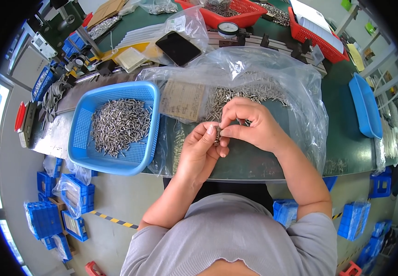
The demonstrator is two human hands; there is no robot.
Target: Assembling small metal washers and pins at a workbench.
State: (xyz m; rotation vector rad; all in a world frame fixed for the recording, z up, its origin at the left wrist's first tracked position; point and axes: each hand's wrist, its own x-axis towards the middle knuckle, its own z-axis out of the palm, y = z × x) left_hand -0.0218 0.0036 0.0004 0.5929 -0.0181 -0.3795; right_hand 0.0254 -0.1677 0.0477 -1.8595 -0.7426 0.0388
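Over the bench's front edge, my left hand [203, 147] pinches a small metal pin [217, 133] between thumb and fingers. My right hand [252, 124] meets it, thumb and forefinger closed at the pin's upper end. My fingers hide most of the part, so its exact shape is unclear. Just beyond my hands, a clear plastic bag [295, 83] lies spread out with a heap of small metal pins [263, 89] in it. To the left stands a blue plastic basket [77, 124] holding a large pile of similar metal pins [120, 124].
A brown written card [183, 100] lies by the bag. Farther back are a black phone [178, 48], a dial gauge [228, 29] and red baskets [235, 19] on the green bench [346, 154]. A blue tray [365, 106] sits at the right edge; blue crates [47, 218] stand on the floor.
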